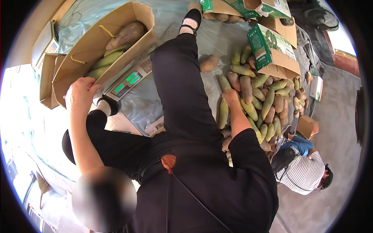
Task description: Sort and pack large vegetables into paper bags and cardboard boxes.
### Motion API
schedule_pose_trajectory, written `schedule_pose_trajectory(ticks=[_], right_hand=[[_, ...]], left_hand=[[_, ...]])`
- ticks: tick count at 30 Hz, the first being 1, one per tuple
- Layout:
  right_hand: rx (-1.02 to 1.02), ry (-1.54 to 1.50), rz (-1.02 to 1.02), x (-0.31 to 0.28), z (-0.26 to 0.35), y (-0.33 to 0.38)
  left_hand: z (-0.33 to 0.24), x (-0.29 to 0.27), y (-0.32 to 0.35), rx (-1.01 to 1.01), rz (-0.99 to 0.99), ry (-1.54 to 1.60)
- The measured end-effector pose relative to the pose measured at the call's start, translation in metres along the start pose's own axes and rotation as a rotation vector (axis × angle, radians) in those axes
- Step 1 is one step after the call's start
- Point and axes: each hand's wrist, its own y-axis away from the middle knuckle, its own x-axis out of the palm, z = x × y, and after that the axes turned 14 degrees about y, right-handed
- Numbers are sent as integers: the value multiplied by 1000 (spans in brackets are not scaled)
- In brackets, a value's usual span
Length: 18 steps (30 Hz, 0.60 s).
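Carton (87,42) wall is pinched in the left hand (80,94), best held steady. Whether the right hand (232,98), among green radishes (268,104), grips one is hidden; cupping would limit bruising.

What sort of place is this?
Probably a produce-packing area: a heap of long green and brown vegetables, an open brown cardboard box with yellow rope handles, and a scale with glowing green displays.
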Motion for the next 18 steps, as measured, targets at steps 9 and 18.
schedule_pose_trajectory(ticks=[9, 18], right_hand=[[190, 171, 61, 9, -28, -15], [271, 246, 238, 0, 16, -6]], left_hand=[[4, 6, -5, 13, -11, 54], [1, 1, 2, -60, -16, -1]])
